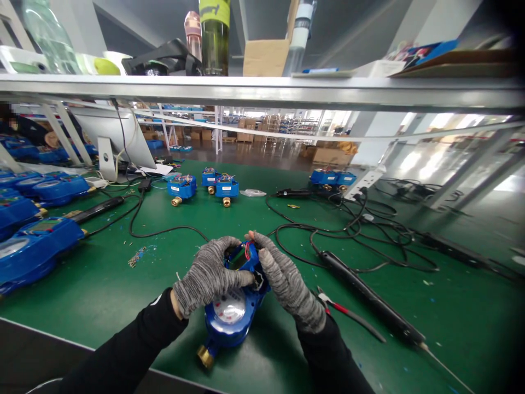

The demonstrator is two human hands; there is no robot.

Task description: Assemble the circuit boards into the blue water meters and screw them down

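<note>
A blue water meter with a round clear dial and a brass fitting lies on the green table in front of me. Its upper housing is uncovered, showing a green circuit board and red wires. My left hand, in a grey knit glove, grips the housing from the left, thumb across a small black-and-white part. On the other side, the fingers of my gloved right hand are closed against the housing's right edge. Red-handled pliers lie beside my right forearm. The parts under my fingers are hidden.
Several blue meters crowd the left side, and smaller blue units stand farther back. A black electric screwdriver, tangled cables and a power strip occupy the right. A shelf with bottles crosses above the table.
</note>
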